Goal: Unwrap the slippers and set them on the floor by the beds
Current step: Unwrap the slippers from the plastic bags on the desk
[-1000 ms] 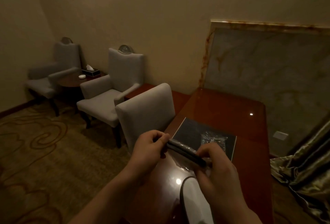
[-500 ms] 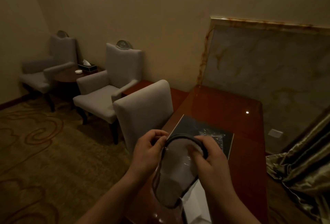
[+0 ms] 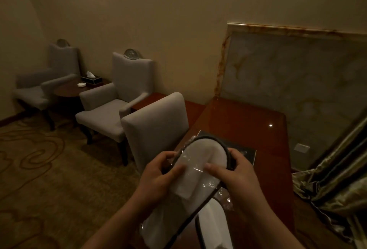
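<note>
Over the near edge of the bench (image 3: 248, 121), toward 6 o'clock, the left hand (image 3: 156, 177) and the right hand (image 3: 238, 171) hold one white slipper (image 3: 200, 153) with clear film (image 3: 195, 171) on it. The left hand grips its 9 o'clock side, the right hand curls round the dark rim at 3 o'clock, and both thumbs press on the film. I judge the unwrapping is only beginning. A second slipper (image 3: 212, 227) lies lower, at 6 o'clock; I cannot tell if it is wrapped. Putting both on the floor (image 3: 49, 169) remains; no beds are visible.

The desk (image 3: 248, 121) (glossy, reddish) carries a dark mat (image 3: 250, 154).
</note>
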